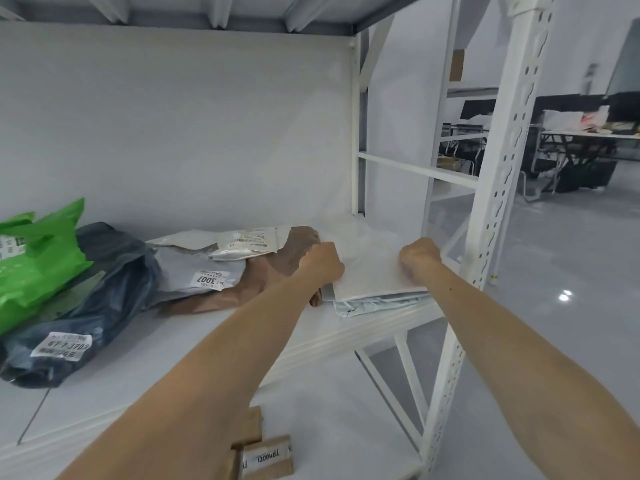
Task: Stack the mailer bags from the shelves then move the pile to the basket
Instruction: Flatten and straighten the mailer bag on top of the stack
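A small pile of white mailer bags (pixel 372 275) lies at the right end of the white shelf (pixel 166 362). My left hand (pixel 320 265) grips the pile's left edge and my right hand (pixel 419 259) grips its right side, fingers curled over the top bag. Left of the pile lie a brown mailer bag (pixel 273 271), a grey mailer bag (pixel 194 271) with a "3007" label, a silver mailer bag (pixel 239 242), a dark blue mailer bag (pixel 104 292) and a green mailer bag (pixel 38 258). No basket is in view.
A white perforated upright post (pixel 498 202) stands just right of my right hand. Cardboard boxes (pixel 266 455) sit on the lower shelf below. Beyond the rack there is grey floor, with tables and chairs (pixel 571 147) far to the right.
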